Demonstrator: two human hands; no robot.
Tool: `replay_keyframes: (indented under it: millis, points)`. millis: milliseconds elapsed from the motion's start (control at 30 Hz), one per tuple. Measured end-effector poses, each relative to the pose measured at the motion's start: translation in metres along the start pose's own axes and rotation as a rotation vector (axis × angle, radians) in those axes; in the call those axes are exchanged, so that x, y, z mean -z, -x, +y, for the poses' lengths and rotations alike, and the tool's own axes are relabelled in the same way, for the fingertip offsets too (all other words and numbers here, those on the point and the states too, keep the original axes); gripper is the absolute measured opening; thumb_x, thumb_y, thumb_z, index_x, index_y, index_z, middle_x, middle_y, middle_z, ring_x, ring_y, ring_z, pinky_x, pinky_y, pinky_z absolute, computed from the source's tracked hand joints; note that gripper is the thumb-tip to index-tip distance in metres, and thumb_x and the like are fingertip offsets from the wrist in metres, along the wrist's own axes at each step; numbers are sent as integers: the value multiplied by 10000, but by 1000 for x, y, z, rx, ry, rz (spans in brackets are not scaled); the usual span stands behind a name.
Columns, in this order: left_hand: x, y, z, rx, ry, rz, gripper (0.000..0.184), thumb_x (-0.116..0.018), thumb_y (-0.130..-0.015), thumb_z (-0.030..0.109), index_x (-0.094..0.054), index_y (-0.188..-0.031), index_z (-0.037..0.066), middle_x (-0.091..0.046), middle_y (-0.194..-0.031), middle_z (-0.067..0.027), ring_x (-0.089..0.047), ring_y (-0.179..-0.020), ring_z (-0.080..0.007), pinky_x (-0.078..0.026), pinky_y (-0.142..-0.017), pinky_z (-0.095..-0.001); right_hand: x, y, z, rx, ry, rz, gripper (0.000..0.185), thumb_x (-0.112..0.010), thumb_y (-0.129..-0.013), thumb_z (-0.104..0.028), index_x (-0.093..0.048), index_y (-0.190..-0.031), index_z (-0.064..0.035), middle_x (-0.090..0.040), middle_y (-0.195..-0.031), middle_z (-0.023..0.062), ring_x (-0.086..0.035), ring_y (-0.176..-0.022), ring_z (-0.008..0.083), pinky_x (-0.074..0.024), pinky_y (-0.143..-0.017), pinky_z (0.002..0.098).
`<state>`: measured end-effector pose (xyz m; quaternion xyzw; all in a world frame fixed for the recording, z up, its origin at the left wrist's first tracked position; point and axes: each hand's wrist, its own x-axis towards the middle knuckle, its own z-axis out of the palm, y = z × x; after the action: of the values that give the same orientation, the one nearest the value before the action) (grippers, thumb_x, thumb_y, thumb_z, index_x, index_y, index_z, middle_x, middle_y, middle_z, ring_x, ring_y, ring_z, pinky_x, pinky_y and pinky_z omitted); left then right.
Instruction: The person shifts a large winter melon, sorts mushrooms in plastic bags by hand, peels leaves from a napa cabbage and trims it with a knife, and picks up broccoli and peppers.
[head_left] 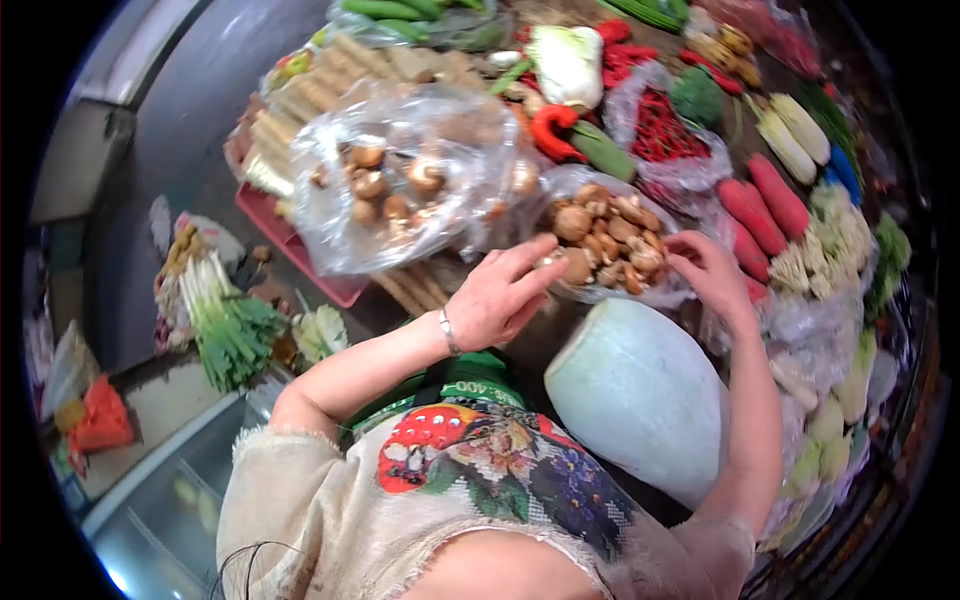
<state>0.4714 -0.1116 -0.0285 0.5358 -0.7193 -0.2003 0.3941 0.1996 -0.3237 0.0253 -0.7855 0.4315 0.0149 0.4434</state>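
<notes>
Many brown mushrooms [607, 243] lay in a clear bag [676, 296] just beyond the pale gourd [640, 390]. My left hand [497, 297] and right hand [712, 273] curved at the bag's opposite sides; I couldn't tell whether either gripped it.

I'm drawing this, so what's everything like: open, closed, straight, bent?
Front mushroom bag: open, mushrooms showing.
Large clear bag: crumpled, can't tell if closed.
Chilli bag: open.
Left hand: fingers fairly straight.
Right hand: fingers bent.
Big pale melon: can't tell if cut.
Green onions: bunched.
</notes>
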Motion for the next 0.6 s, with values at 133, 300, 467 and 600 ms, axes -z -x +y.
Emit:
replay_keyframes:
  millis: [133,300,467,600]
  points:
    - [87,11,1,73,-72,251,313,-556,-735,-99,-628,-1020,11,-622,-1019,-143,-622,-880,-297,-498,-753,-368,-24,-16,-85,240,-34,-97,260,-642,-865,-89,-622,-1109,-1,-638,-1008,96,-625,-863,176,-501,-777,300]
    - [141,36,-77,364,-234,309,242,-568,-792,-83,-622,-1004,19,-598,-910,-159,-620,-792,-317,-476,-692,-360,-104,-61,-192,736,15,-232,211,-619,-862,-103,-627,-1053,-14,-624,-950,135,-622,-899,324,-499,-805,382]
    - [146,71,-93,584,-577,-50,804,-767,-727,117,-410,-1445,181,-392,-1468,-182,-416,-1314,-388,-465,-973,-485,-201,-136,-223,911,295,-6,334,-638,-837,-102,-590,-1164,-50,-595,-1127,138,-579,-1062,344,-484,-863,436]
    - [154,91,-93,714,-582,-174,961,-810,-680,137,-315,-1501,206,-347,-1482,-207,-425,-1303,-395,-471,-978,-475,-201,-158,-214,603,569,45,362,-693,-761,-88,-580,-1103,-41,-541,-1154,202,-536,-1109,380,-493,-885,483]
